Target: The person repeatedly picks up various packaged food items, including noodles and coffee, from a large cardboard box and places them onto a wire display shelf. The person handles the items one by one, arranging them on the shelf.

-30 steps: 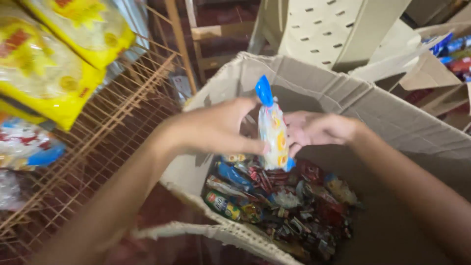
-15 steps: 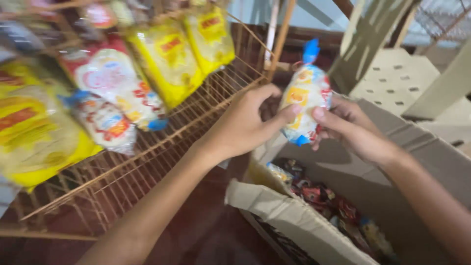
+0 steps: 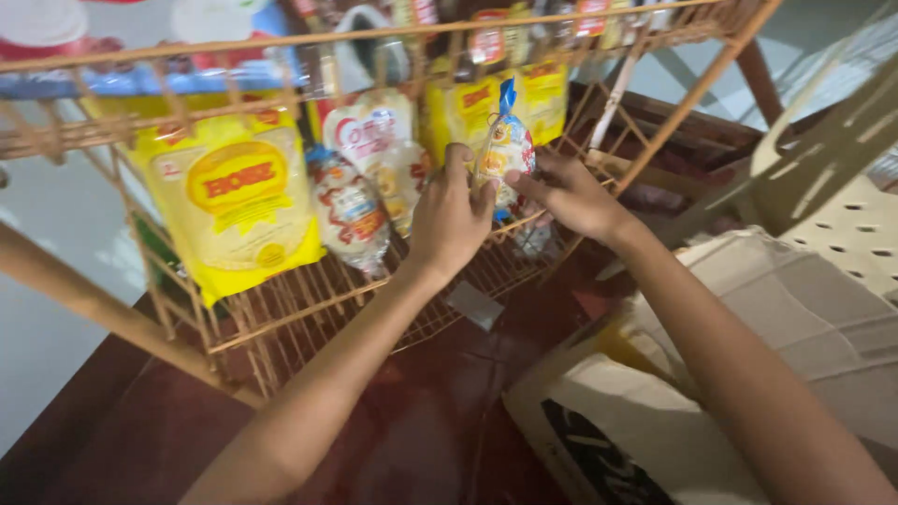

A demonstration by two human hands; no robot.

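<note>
Snack packet (image 3: 505, 150) — between both hands (image 3: 510, 201)

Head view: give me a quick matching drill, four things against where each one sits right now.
Things:
1. small snack packet
2. big yellow bag
3. cardboard box
4. pale plastic chair

Places:
A. far right, beside the rack
B. between both hands, at the wire rack
C. left part of the rack
D. low on the right, under the right arm

Pairs: 1-B, 2-C, 3-D, 4-A
</note>
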